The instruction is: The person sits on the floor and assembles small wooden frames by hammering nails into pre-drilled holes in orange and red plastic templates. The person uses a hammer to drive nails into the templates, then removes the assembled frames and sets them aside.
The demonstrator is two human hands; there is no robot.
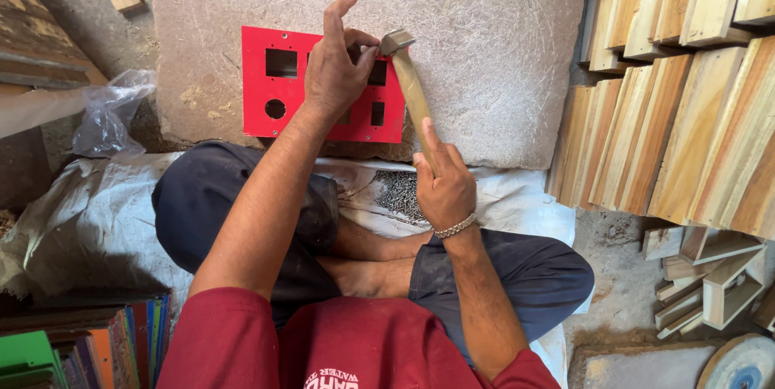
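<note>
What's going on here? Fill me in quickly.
A person sits cross-legged at a stone slab with a red panel with cut-out holes lying flat on it. The left hand presses down on the panel, fingers pinched near the hammer head. The right hand grips a wooden-handled hammer, its head at the panel's top edge. A pile of small nails lies on the cloth by the knees; wooden frames are stacked to the right.

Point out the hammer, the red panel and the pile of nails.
hammer (413, 92), head view, on its wooden handle.
red panel (260, 82), head view, on its left part.
pile of nails (398, 192), head view, on the heap's middle.
</note>
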